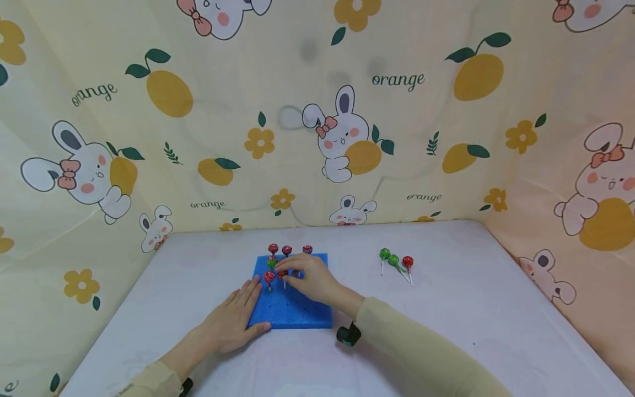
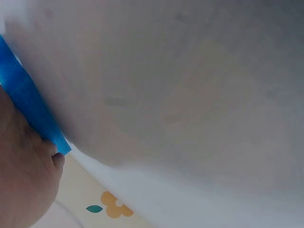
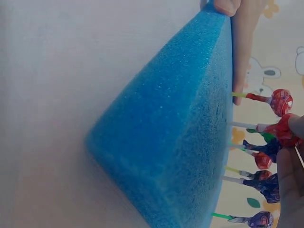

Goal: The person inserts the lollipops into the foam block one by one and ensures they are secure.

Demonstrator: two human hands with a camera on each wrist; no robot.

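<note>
A blue foam block (image 1: pixel 302 309) lies on the white table, with several wrapped lollipops standing in its far part. My left hand (image 1: pixel 233 320) rests along the block's left side, fingers straight, thumb at the front edge. With the fingertips of my right hand (image 1: pixel 315 278) I pinch a red lollipop (image 3: pixel 285 131) by its wrapped head. Its white stick points down and meets the foam's top; how deep it sits I cannot tell. Beside it stand another red lollipop (image 1: pixel 269 277) and a green one (image 1: pixel 272 263). The left wrist view shows only part of the left hand and the foam's edge.
To the right on the table lie two green lollipops (image 1: pixel 393 260) and one red lollipop (image 1: pixel 408 261), close together. A printed cloth (image 1: pixel 307 182) with rabbits and oranges hangs behind the table and along both sides.
</note>
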